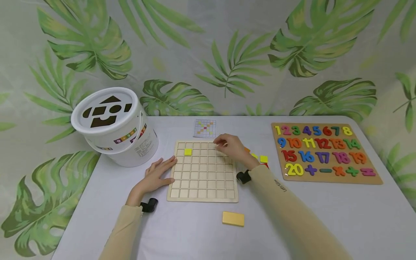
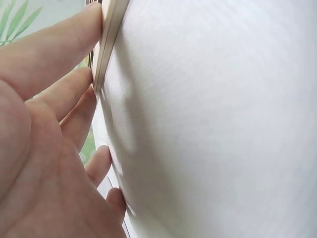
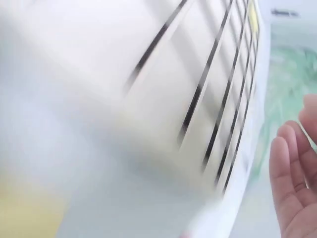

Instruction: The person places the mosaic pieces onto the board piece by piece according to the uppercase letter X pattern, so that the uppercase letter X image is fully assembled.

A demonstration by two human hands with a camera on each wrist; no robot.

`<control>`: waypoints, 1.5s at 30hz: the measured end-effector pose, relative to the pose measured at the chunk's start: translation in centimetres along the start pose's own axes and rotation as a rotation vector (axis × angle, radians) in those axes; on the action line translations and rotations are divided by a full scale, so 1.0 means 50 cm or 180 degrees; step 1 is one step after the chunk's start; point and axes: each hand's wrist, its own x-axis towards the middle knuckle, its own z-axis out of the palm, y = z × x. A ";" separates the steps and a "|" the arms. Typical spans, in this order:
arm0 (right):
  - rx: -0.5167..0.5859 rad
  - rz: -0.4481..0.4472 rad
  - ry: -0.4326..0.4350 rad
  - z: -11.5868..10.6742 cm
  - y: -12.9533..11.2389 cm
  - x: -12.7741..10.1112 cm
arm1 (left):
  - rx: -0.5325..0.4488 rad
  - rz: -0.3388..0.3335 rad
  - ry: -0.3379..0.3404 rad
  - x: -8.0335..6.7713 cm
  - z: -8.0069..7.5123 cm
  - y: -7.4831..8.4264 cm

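The grid board (image 1: pixel 202 171) is lying flat at the middle of the table (image 1: pixel 292 216), and one yellow tile (image 1: pixel 187 152) is sitting in a cell near its eleven o'clock corner. The left hand (image 1: pixel 155 177) is resting at the board's nine o'clock edge, fingers straight and pressing against the rim, as the left wrist view is showing. The right hand (image 1: pixel 231 147) is hovering over the one o'clock corner with its fingers curled; whether it is pinching anything cannot be told.

Loose tiles (image 1: pixel 263 159) are lying at the board's three o'clock, partly behind the right wrist. A pattern card (image 1: pixel 204 128) is lying at twelve o'clock, and a yellow block (image 1: pixel 233 219) at six. A white bucket (image 1: pixel 117 126) with shape holes in its lid is tilting at ten o'clock. A number puzzle (image 1: pixel 325 153) is filling the table's right side. A leaf-print backdrop (image 1: pixel 227 57) is hanging behind.
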 end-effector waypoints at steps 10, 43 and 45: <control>-0.0348 0.0519 0.0308 -0.106 0.101 -0.096 | 0.0039 -0.0072 -0.0022 0.000 0.001 -0.005; -0.0497 0.0179 -0.0027 -0.060 0.078 -0.061 | -0.0007 -0.0030 -0.0001 0.000 0.003 -0.008; -0.0474 0.0133 -0.0099 -0.049 0.071 -0.051 | -0.0006 -0.0032 -0.0002 0.000 0.003 -0.009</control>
